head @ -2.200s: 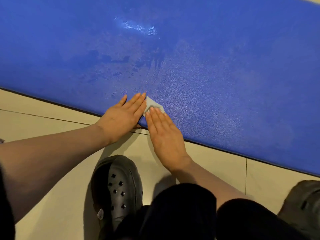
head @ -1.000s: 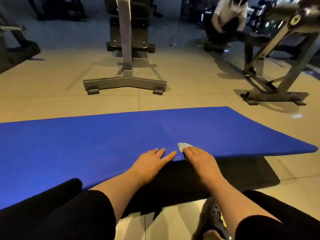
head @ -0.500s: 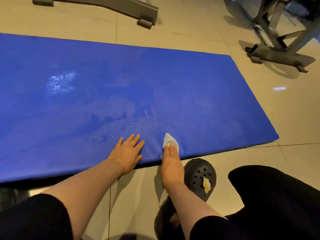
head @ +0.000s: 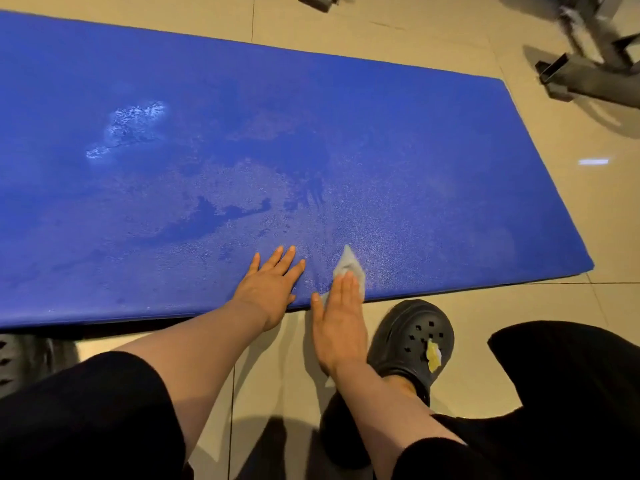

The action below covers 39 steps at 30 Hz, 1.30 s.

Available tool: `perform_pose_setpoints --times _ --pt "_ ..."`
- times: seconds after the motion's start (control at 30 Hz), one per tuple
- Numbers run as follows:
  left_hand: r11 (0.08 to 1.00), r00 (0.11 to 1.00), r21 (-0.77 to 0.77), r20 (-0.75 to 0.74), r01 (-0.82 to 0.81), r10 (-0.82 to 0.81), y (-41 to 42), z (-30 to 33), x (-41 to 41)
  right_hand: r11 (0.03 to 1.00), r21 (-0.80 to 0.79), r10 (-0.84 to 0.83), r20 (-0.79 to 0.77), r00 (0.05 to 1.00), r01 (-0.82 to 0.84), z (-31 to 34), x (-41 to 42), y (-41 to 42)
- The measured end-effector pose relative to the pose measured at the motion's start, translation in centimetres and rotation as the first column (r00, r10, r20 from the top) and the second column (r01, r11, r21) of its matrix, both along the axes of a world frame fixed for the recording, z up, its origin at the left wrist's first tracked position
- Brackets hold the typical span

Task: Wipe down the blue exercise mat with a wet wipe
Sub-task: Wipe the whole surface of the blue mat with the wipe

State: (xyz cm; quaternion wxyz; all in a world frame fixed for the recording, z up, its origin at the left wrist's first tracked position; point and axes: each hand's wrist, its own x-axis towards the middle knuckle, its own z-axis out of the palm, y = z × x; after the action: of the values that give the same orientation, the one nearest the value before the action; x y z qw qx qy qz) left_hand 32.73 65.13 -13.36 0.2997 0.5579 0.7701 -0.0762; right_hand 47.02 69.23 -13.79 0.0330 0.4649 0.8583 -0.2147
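The blue exercise mat (head: pixel 415 150) lies flat on the tiled floor and fills most of the head view. Dark damp streaks and a pale scuffed patch mark its surface. My left hand (head: pixel 268 284) rests flat on the mat's near edge, fingers spread, holding nothing. Just to its right, my right hand (head: pixel 341 313) presses a pale grey wet wipe (head: pixel 349 268) onto the mat's near edge with flat fingers. The tip of the wipe sticks out beyond my fingertips.
My black clog (head: pixel 414 337) with a yellow charm stands on the beige tiles right of my right wrist. Another shoe (head: pixel 24 358) shows at the left edge. A grey metal machine base (head: pixel 585 74) stands on the floor at the top right.
The view has tilted down from the gym room to the mat. My hands have drawn apart a little, and the right hand with the wipe has stayed on the near edge.
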Motion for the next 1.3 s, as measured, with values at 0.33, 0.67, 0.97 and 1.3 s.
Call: perform_pose_setpoints --times 0.33,0.67,0.97,1.3 --pt "0.999 0.997 0.02 0.071 -0.043 0.041 0.1 0.0 -0.1 0.999 0.039 -0.022 0.041 0.999 0.02 -0.7 0.8 3.4" --pt "0.998 0.998 0.048 0.053 -0.047 0.045 0.6 0.3 -0.2 0.987 0.066 0.154 -0.09 0.984 -0.149 -1.5 -1.3 1.3" --pt "0.987 0.995 0.129 0.044 -0.098 0.093 -0.2 -0.1 -0.5 0.991 0.054 0.132 -0.154 0.979 -0.125 -1.7 -0.4 -2.2" --pt "0.989 0.998 0.133 0.008 -0.068 0.068 -0.4 -0.5 -0.4 0.99 0.013 0.139 -0.073 0.988 -0.138 -1.4 -3.3 3.3"
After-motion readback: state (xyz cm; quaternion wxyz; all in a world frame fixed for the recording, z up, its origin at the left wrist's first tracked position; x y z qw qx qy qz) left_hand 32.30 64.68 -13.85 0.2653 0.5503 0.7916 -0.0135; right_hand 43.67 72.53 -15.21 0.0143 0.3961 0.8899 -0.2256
